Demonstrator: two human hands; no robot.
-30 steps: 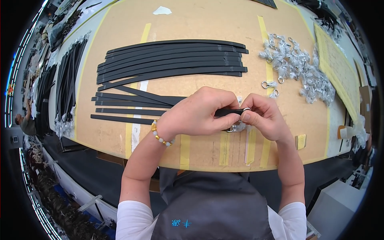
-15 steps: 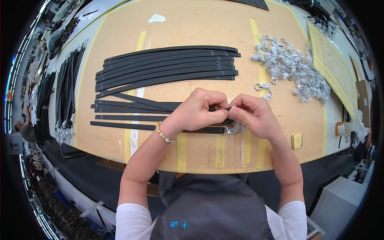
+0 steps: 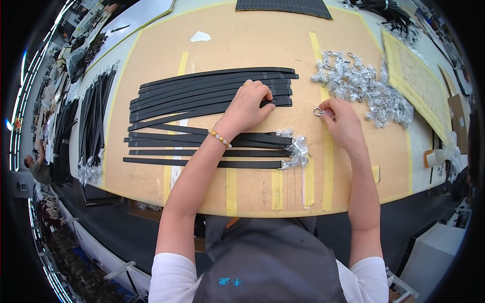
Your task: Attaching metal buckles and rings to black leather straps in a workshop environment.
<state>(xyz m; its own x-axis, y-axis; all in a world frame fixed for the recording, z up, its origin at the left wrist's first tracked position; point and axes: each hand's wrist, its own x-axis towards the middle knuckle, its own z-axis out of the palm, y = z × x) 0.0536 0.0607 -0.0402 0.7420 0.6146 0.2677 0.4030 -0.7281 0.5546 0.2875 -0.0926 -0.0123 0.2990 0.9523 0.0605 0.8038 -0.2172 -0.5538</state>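
My left hand (image 3: 251, 105) has its fingers closed on the right end of a black strap, the nearest of the upper group of flat black straps (image 3: 187, 90). In my right hand (image 3: 343, 123) is a metal ring fitting (image 3: 317, 111), held between thumb and fingers. The ring points left, and the rest of the fitting is mostly hidden by the fingers. Below my left wrist, several more black straps (image 3: 161, 160) lie side by side. Metal fittings in clear plastic (image 3: 299, 151) sit at their right ends.
A heap of plastic-wrapped metal fittings (image 3: 376, 88) lies at the right, beside a yellow-edged board (image 3: 417, 83). Bundles of black straps (image 3: 96, 108) hang over the table's left side. A dark ribbed mat (image 3: 283, 7) is at the far edge. A person (image 3: 39, 166) is at far left.
My hands were together over the lower straps and have parted. The left moved up to the upper strap group; the right moved up and right with a ring fitting in its fingers.
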